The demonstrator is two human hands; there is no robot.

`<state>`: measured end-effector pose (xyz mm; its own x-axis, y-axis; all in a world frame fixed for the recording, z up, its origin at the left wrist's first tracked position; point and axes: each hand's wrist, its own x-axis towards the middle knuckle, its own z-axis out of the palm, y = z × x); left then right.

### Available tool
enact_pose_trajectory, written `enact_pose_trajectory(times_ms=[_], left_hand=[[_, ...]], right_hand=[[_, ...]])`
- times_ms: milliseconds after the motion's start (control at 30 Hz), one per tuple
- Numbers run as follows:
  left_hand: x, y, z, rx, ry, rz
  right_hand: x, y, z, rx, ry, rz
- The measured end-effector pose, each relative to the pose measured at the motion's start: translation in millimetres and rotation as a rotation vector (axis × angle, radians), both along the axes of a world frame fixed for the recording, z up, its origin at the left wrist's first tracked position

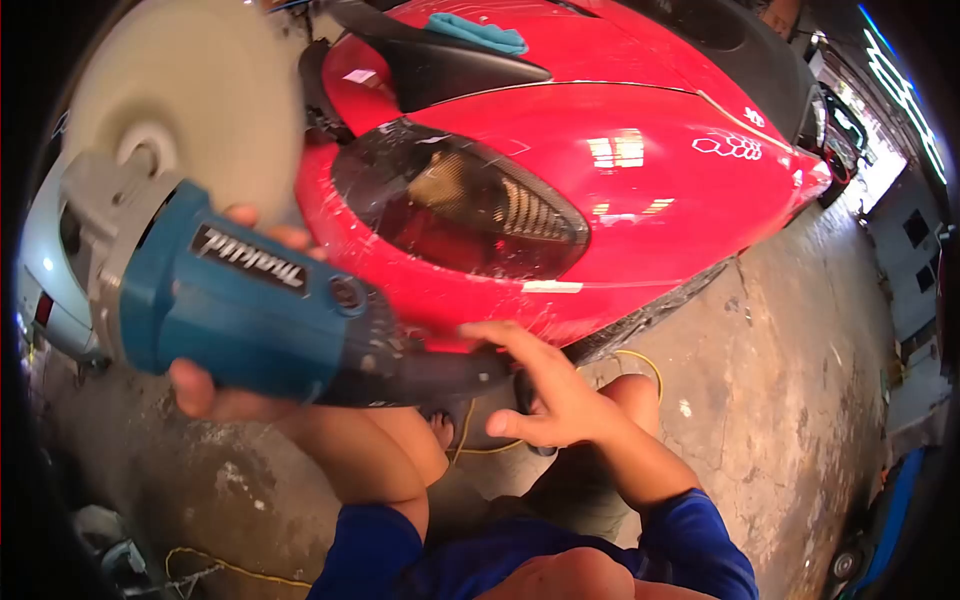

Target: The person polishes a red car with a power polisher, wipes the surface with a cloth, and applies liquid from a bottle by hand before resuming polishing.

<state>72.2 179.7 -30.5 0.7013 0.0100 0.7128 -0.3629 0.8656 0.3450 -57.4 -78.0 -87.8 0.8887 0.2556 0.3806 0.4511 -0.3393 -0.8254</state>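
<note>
A teal power polisher [250,310] with a Makita label is held up on the left, its grey gear head [110,230] at the far end. My left hand [215,395] is closed around its body from below, the thumb on the near side and fingertips showing beyond the top edge. A large, round cream pad [190,90], blurred, is mounted on the head. My right hand [560,385] is open, thumb and fingers apart, right at the rear end of the polisher's black handle [430,375]. Behind the tool is a glossy red car body [640,210] with a clear-covered lamp [460,200].
A blue cloth [478,33] lies on the car. A yellow cord [490,448] runs over the stained concrete floor [770,400] by my feet. At the left edge stands a pale vehicle [55,270]. A blue object [895,520] is at the lower right.
</note>
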Motion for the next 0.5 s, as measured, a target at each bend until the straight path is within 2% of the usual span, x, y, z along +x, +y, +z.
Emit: enact_pose_trajectory(times_ms=[67, 133, 300, 400, 500], left_hand=[[-12, 44, -1, 0.125, 0.030, 0.181], [-21, 77, -9, 0.184, 0.047, 0.348], [-18, 169, -49, 0.293, 0.025, 0.509], [3, 210, -79, 0.326, -0.016, 0.512], [20, 235, -95, 0.371, -0.010, 0.552]], right_hand=[[17, 22, -32, 0.140, 0.012, 0.130], [36, 41, -66, 0.174, 0.173, 0.152], [117, 111, -160, 0.118, 0.576, 0.132], [184, 157, -226, -0.200, 0.611, 0.141], [269, 218, -286, -0.381, 0.375, 0.064]])
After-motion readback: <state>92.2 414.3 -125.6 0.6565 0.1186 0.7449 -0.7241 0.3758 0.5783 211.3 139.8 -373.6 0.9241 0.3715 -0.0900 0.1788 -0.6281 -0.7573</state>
